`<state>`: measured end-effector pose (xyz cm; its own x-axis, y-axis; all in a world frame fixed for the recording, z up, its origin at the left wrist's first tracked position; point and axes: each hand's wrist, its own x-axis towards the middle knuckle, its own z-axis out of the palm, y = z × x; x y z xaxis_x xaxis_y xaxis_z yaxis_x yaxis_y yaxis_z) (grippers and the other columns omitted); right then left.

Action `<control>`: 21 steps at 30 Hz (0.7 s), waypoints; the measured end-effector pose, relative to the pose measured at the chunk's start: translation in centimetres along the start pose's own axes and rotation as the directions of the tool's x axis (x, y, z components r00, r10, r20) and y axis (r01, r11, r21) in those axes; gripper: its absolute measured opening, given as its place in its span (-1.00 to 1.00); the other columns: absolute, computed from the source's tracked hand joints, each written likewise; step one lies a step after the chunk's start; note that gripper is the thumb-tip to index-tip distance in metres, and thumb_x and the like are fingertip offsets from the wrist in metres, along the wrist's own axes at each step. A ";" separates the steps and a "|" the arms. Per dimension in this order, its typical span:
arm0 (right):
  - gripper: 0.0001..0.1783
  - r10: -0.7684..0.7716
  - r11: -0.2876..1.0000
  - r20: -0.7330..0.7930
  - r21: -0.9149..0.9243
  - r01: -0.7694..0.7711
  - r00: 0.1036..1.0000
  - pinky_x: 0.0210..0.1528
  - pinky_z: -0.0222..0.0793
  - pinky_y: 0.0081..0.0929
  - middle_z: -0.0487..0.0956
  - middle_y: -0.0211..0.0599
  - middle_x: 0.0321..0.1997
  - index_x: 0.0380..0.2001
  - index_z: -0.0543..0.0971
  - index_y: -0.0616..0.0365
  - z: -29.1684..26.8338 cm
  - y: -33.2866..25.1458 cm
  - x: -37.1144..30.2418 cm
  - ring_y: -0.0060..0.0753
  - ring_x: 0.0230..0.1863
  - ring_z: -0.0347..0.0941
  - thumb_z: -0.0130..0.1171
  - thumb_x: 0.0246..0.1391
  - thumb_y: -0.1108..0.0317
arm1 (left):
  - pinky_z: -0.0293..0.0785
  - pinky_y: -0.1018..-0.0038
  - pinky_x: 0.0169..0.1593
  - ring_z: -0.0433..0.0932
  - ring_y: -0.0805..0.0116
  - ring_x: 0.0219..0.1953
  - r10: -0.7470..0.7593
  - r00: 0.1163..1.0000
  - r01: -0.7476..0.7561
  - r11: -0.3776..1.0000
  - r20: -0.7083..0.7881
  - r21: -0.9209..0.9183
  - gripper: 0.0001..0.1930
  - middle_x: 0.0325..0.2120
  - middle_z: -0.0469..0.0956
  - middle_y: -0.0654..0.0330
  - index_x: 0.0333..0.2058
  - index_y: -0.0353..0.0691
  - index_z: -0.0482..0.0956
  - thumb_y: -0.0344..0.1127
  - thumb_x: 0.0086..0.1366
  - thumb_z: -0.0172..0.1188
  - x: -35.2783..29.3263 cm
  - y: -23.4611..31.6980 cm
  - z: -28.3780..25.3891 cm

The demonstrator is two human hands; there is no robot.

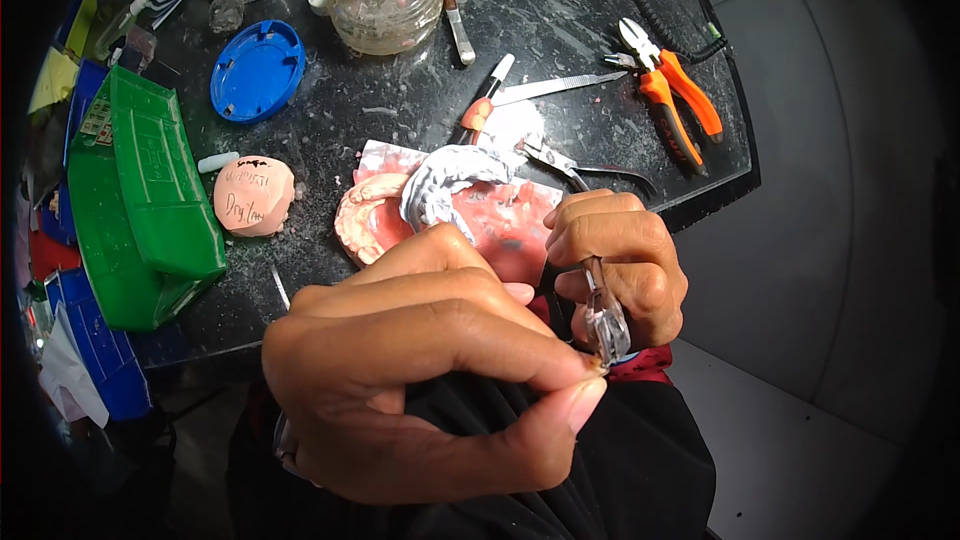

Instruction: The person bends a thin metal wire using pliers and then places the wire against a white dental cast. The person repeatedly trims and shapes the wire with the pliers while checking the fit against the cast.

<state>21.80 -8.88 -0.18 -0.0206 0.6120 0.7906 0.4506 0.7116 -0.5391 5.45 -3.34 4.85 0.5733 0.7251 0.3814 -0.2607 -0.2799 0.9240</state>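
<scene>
My left hand (pixel 430 370), large in front, is closed, thumb and forefinger pinched on something tiny at the jaw tips of metal pliers (pixel 607 328). That piece is too small to name. Behind it, my right hand (pixel 625 250) has its fingers curled around the pliers, whose handles are mostly hidden. Just beyond my hands lies a reddish-pink sheet (pixel 510 235). A pale pink dental cast (pixel 365 225) and a white-grey, horseshoe-shaped piece (pixel 440 185) rest on it. A second pair of metal pliers (pixel 565 165) lies at the sheet's far edge.
Left are a green bin (pixel 145 200), a pink plaster block (pixel 257 197) and a blue lid (pixel 258 70). A glass jar (pixel 385 5), a spatula (pixel 455 15), a marker (pixel 488 95) and a scalpel handle (pixel 560 86) lie farther back. Orange-handled cutters (pixel 670 90) lie near the right table edge.
</scene>
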 end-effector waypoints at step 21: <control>-0.62 -0.014 0.996 0.008 0.083 0.013 1.000 -0.59 0.34 -0.43 0.45 -0.10 -0.58 -0.63 0.35 0.30 -0.2 -0.2 -0.2 -0.27 -0.57 0.43 0.14 0.05 0.22 | 0.50 0.44 -0.39 0.41 0.49 -0.67 -0.007 0.999 0.008 1.000 0.049 -0.017 -0.86 -0.76 0.50 0.26 -0.67 -0.19 0.51 -0.41 -0.29 0.30 -0.1 0.2 0.0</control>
<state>21.92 -9.16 -0.17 -0.0343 0.6050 0.7955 0.3748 0.7456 -0.5510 5.34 -3.47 4.95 0.6123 0.6956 0.3759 -0.2697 -0.2631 0.9263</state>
